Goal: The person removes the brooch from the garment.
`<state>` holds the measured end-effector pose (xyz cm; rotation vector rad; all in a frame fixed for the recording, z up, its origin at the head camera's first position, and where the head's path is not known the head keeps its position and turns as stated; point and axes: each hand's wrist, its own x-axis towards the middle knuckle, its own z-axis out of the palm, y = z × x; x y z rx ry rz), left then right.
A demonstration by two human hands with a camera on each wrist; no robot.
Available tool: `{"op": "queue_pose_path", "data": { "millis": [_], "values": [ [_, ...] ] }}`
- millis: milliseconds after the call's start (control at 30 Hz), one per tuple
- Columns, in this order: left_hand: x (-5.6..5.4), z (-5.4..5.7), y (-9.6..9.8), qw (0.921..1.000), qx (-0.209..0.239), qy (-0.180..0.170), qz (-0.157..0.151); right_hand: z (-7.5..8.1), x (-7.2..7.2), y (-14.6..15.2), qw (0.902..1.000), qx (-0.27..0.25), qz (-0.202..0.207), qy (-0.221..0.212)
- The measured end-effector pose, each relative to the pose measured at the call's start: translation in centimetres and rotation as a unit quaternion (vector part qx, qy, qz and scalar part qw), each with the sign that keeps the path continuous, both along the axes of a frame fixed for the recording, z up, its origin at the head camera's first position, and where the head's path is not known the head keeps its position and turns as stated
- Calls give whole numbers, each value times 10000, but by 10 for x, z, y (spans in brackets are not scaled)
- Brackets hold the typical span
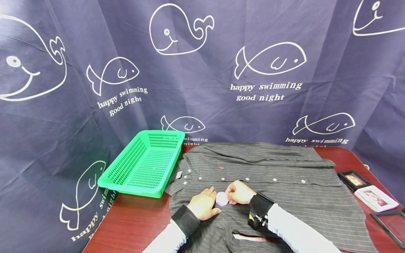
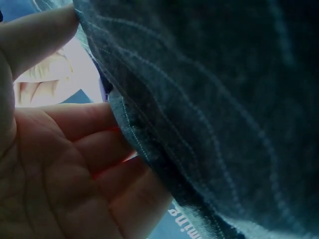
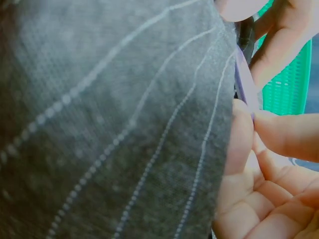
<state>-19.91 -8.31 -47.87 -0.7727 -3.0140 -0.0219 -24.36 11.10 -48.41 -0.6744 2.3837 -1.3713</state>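
A dark grey pinstriped button shirt [image 1: 284, 196] lies spread over the table. On its chest area is a small round disc, pale with a purple edge [image 1: 222, 199]. My right hand [image 1: 241, 192] pinches the disc's right edge between thumb and fingers; in the right wrist view the purple disc [image 3: 244, 79] shows edge-on, close to the cloth. My left hand [image 1: 203, 203] rests on the shirt just left of the disc, fingers extended. Seen from the left wrist, that hand [image 2: 65, 159] has its fingertips against the striped cloth [image 2: 199, 99].
An empty-looking green basket [image 1: 152, 167] stands at the table's left [image 1: 126, 221]. Along the right edge lie a dark-framed picture [image 1: 353, 179], a white-framed picture [image 1: 376, 198] and another dark frame [image 1: 390, 225]. A blue curtain [image 1: 221, 116] hangs behind the table.
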Motion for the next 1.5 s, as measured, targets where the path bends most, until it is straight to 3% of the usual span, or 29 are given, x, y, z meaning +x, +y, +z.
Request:
{"op": "queue_pose_path", "data": {
  "millis": [767, 1000, 1233, 1500],
  "values": [
    [0, 4, 0, 9997, -16, -230, 35, 4, 7, 10, 9974, -516, 230, -445],
    [-2, 2, 0, 9996, -32, -259, 67, 12, 7, 19, 9975, -670, 140, -176],
    [-4, 0, -2, 9998, 5, -219, -7, 23, 5, 29, 9953, -934, -262, 23],
    [-3, 3, -2, 9998, 39, -202, -25, 32, 6, 38, 9893, -1033, -788, 662]
  ]
}}
